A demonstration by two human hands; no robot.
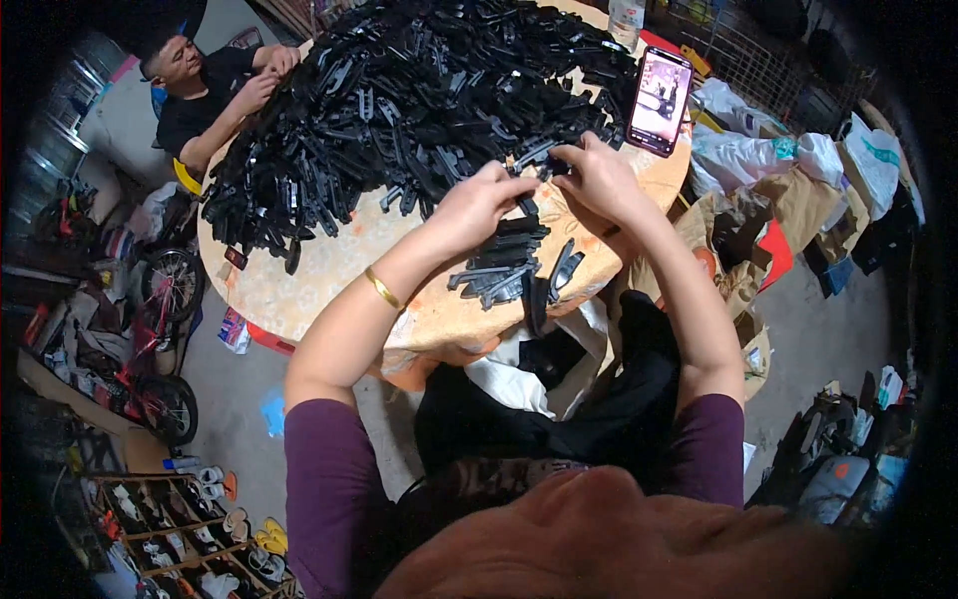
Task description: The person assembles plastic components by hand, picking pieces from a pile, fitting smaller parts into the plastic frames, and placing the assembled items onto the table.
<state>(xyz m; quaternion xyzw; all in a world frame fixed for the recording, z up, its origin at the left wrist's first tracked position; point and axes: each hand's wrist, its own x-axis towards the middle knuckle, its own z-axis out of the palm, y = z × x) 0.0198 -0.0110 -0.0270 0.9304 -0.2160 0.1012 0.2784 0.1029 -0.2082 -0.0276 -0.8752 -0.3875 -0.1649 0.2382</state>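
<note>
Blurred skin of the wearer (599, 539) fills the bottom of the view, with 2 purple sleeves (324, 489) either side of it, both on the near side of that massive heap of black plastic parts (399, 130). Past them it's all about the heap's near edge: left hand (477, 208) and right hand (602, 180) meet there, fingers bent and tips almost together. Dark plastic sits around the fingertips, but honestly can't tell which hand, if either, is gripping a piece, since the fingers cover most of it. Key bit imo is the short dark part (527, 205) just off the heap's near edge: it lies between the 2 hands, long axis roughly pointing away from the wearer, and the left looks slightly nearer to it. So my guess is the angle of that part against the left fingertips matters most. Closer to the wearer than the heap there's a smaller batch of black parts (494, 268), mostly lying crosswise, with a couple of loose parts (566, 270) just to its right. Phone (660, 100) is propped right of the heap, and 1 other person (205, 105) is at its left side, hands at the edge.
</note>
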